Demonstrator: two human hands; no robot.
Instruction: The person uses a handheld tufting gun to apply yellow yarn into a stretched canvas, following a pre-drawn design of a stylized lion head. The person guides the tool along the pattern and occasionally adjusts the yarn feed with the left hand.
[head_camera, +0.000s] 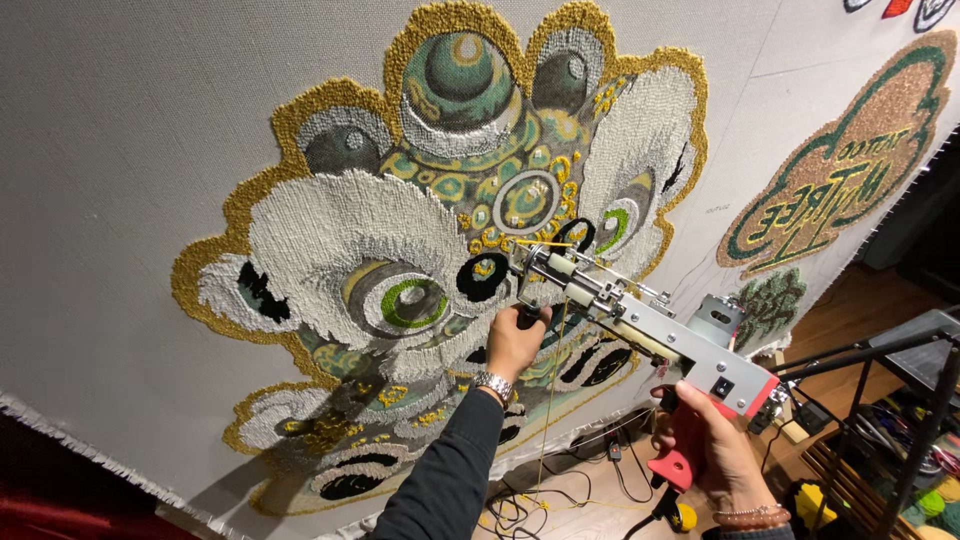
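A: Head cam: what's right of the gun (640, 320)?
B: Green-gold leaf-shaped logo patch (845, 165). Left hand (513, 343) clamps the front handle, right hand (705, 440) wraps the red grip; silver gun's tip touches the lion rug (330, 240).

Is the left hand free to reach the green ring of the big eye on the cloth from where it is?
Probably not freely: the left hand grips the tufting gun's front handle. The green ring lies close, with nothing between.

Warm indoor light falls evenly on my canvas (120, 150), sharp and bright. My left hand (512, 345) throws a soft shadow lower left. Bottom corners go dim; wide-angle bends the edges.
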